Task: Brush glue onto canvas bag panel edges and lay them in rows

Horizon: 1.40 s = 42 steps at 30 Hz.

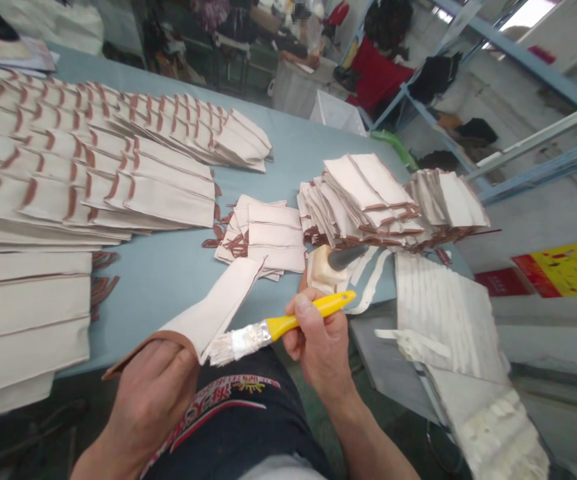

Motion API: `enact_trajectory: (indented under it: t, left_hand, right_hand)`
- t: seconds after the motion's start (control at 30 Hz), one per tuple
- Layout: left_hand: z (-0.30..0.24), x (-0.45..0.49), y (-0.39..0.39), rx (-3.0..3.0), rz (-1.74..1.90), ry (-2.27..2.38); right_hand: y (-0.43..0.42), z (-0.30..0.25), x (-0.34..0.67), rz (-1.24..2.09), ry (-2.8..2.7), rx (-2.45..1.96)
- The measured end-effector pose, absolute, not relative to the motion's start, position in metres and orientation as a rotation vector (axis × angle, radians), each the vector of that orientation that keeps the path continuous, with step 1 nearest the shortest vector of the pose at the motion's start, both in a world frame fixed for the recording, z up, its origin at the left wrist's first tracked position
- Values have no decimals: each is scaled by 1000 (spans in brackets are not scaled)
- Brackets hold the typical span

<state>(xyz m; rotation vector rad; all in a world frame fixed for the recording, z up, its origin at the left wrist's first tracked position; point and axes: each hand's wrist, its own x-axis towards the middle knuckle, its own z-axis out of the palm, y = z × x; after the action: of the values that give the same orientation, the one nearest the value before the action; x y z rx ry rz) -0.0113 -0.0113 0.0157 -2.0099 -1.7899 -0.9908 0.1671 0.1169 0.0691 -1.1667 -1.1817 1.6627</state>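
Observation:
My right hand (318,333) is closed round the yellow handle of a paintbrush (283,325). Whitish, caked bristles point left, touching or close to the edge of a cream fabric piece (213,300) with brown trim. The brown-edged end of that piece is in my left hand (153,393), whose fingers reach partly inside or behind it, so their tips are hidden. Beyond, a small pile of similar pieces (276,230) with brown loops lies on the blue-grey table (148,293). Right of it stands a cream-coloured block-like container (326,267) with a dark cone-shaped object on top.
Overlapping rows of cream pieces (88,167) cover the table's left side. Stacked pieces (363,193) stand at the back right. A glue-stained pale cloth (448,320) hangs off the right edge. Behind are a white bin (338,113), blue shelving (518,53) and a person working.

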Motion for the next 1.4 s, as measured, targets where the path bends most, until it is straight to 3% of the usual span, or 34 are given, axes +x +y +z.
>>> enact_trajectory:
  t: [0.43, 0.6, 0.8, 1.0, 1.2, 1.4]
  left_hand:
    - [-8, -17, -5, -2013, -1072, -1802]
    - [-7, -16, -2, -2018, -1132, -1825]
    - [-2, -12, 2, -1985, -1113, -1808]
    - [-12, -16, -4, -2018, -1145, -1837]
    - [-9, -16, 2, -2000, -1157, -1823]
    - [-17, -20, -2, -1976, -1193, -1856]
  right_hand:
    - [116, 70, 159, 1548, -1166, -1246]
    - [115, 64, 160, 1681, -1224, -1211]
    - [131, 55, 161, 1484, -1120, -1277]
    - [112, 63, 157, 1691, -1218, -1207]
    - [127, 59, 155, 1552, -1121, -1250]
    - [123, 55, 144, 1733, -1160, -1199]
